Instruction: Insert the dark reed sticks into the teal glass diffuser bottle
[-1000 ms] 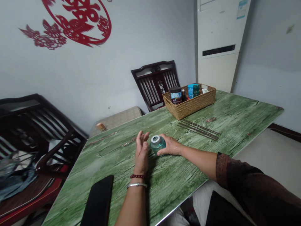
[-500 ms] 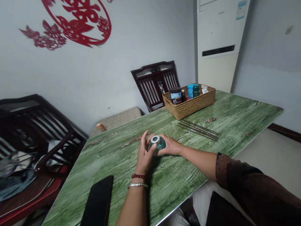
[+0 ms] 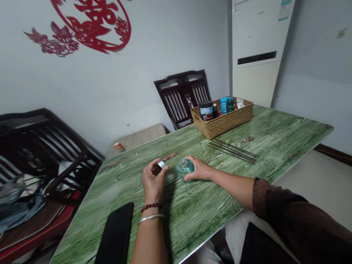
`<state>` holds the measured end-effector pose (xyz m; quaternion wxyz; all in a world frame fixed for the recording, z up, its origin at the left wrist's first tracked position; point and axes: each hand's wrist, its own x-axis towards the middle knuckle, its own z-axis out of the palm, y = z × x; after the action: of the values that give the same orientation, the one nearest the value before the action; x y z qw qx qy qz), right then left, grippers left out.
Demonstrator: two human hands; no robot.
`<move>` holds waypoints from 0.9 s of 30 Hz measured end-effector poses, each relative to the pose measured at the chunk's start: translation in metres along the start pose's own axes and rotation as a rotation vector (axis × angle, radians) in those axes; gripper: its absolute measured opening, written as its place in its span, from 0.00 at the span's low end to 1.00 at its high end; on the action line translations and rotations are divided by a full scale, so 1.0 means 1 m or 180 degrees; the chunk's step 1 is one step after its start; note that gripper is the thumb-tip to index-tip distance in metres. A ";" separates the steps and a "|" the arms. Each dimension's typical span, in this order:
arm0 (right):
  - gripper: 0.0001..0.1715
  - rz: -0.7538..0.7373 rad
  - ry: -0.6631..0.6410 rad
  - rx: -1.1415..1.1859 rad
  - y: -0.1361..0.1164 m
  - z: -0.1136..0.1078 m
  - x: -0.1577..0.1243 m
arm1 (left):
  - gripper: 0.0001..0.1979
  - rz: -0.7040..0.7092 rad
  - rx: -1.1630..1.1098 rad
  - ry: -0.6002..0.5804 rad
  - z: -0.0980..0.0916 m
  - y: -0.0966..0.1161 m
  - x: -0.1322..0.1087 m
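A small teal glass bottle (image 3: 184,168) stands on the green wood-grain table (image 3: 209,198), its mouth uncovered. My right hand (image 3: 200,169) is wrapped round the bottle's right side and holds it. My left hand (image 3: 153,179), with a bead bracelet and a silver bangle on the wrist, is closed on a small silver cap (image 3: 161,164) a little to the left of the bottle. Several thin dark sticks (image 3: 232,150) lie on the table behind the bottle to the right.
A woven basket (image 3: 222,123) with jars and bottles stands at the table's far side. A black phone (image 3: 116,236) lies near the front edge by my left arm. Dark wooden chairs (image 3: 182,96) stand behind the table and at the left. A white floor air conditioner (image 3: 257,51) is in the corner.
My left hand went to the bottle's top, took the silver cap off and moved left with it. My right hand stayed on the bottle.
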<state>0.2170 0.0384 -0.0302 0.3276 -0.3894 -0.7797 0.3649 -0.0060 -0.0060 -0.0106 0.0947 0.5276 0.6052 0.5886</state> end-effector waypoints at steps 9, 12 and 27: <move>0.49 0.0072 0.0005 0.0011 -0.004 -0.002 -0.002 | 0.18 0.0140 0.1192 -0.0398 -0.005 -0.033 -0.007; 0.49 0.0059 -0.0013 -0.0008 -0.004 -0.003 -0.002 | 0.21 0.0078 0.1440 -0.0422 -0.007 -0.028 -0.008; 0.37 -0.0123 0.0246 -0.0747 -0.006 -0.064 -0.009 | 0.47 0.0055 -0.0447 -0.1624 0.031 0.023 -0.033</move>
<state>0.2704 0.0486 0.0060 0.3166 -0.4237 -0.8111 0.2495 0.0432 -0.0176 -0.0172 0.2757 0.6562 0.5149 0.4779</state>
